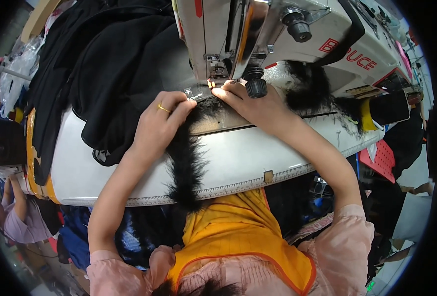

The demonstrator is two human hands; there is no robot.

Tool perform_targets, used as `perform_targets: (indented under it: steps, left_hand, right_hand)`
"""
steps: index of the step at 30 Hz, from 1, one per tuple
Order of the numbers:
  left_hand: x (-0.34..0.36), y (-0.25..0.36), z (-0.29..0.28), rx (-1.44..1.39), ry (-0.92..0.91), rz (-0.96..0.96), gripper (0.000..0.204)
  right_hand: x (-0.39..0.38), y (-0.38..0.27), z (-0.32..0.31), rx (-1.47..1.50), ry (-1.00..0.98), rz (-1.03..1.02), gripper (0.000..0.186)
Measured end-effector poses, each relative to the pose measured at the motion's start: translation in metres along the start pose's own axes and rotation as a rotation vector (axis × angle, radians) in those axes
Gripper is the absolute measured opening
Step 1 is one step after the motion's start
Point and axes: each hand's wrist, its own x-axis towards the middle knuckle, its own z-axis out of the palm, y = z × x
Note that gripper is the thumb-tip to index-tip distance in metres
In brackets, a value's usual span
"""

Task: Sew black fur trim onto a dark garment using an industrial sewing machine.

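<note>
The top of the sewing machine [302, 48] is cut off by the upper edge. Part of the right hand [267, 109] is hidden behind a black knob [256, 89]. Some of the fur strip [185, 170] seems to be covered by the left hand [158, 121]. A co-worker [25, 222] is blurred.

Soft black fabric [115, 64] is heaped in loose, matte folds over the left side of a white table [243, 153]. At the fabric's right edge, a small dark label [196, 93] with pale printing is placed near the needle area of a sewing machine [193, 29]. A narrow, long-haired fluffy black strip [186, 170] is draped from just below the label across the table, its lower end hung over the front edge.
</note>
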Motion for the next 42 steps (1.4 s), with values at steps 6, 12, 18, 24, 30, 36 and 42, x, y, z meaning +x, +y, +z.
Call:
perform_targets:
  steps: [6,12,18,24,30,36,42]
  left_hand:
    - [0.004,0.002,-0.001,0.006,-0.024,-0.006,0.024]
    - [0.008,0.006,0.002,-0.143,-0.047,-0.182,0.024]
    - [0.004,0.0,0.003,0.084,-0.014,0.025,0.02]
    - [0.023,-0.022,0.006,0.114,0.014,0.189,0.024]
    - [0.029,-0.028,0.015,0.115,0.022,0.217,0.019]
    - [0.036,-0.027,0.021,0.105,0.07,0.264,0.018]
    - [0.037,-0.029,0.025,0.145,0.035,0.199,0.012]
  right_hand:
    - [-0.003,0.003,0.006,0.071,-0.011,0.0,0.042]
    - [0.0,0.005,0.008,0.106,-0.001,0.005,0.043]
    - [0.002,0.019,0.006,0.103,0.053,-0.048,0.036]
    - [0.002,0.042,0.012,0.273,0.263,-0.037,0.006]
    - [-0.006,0.047,0.005,-0.021,0.24,0.022,0.012]
    - [-0.001,0.048,0.001,-0.016,0.321,0.001,0.011]
    - [-0.006,0.05,0.01,0.154,0.231,0.018,0.008]
